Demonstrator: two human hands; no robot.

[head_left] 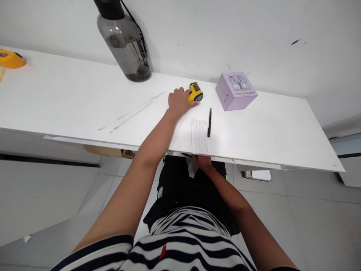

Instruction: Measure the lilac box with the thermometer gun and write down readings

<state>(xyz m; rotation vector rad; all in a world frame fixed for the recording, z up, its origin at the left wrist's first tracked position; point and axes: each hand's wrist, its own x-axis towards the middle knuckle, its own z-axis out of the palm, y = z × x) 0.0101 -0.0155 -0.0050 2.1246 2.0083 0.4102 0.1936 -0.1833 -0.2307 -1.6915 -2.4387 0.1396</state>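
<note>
On the white tabletop (135, 116), my left hand (179, 101) is closed around the left side of a small yellow-and-black device (196, 92), perhaps a tape measure or laser meter. The thumb lies along its near edge. My right hand (202, 161) is low at the table's front edge, just below a sheet of paper (199, 137) covered in rows of writing. The edge hides its fingers, so I cannot tell whether it holds anything. Right of the paper lies a black pen (209, 122), touched by neither hand.
A grey see-through water bottle (126, 49) stands against the wall. A lilac tea box (236, 92) sits right of the device. At the far left is an orange tool (11, 58). Below the table are a cardboard box (104, 151) and a metal tray (257, 175).
</note>
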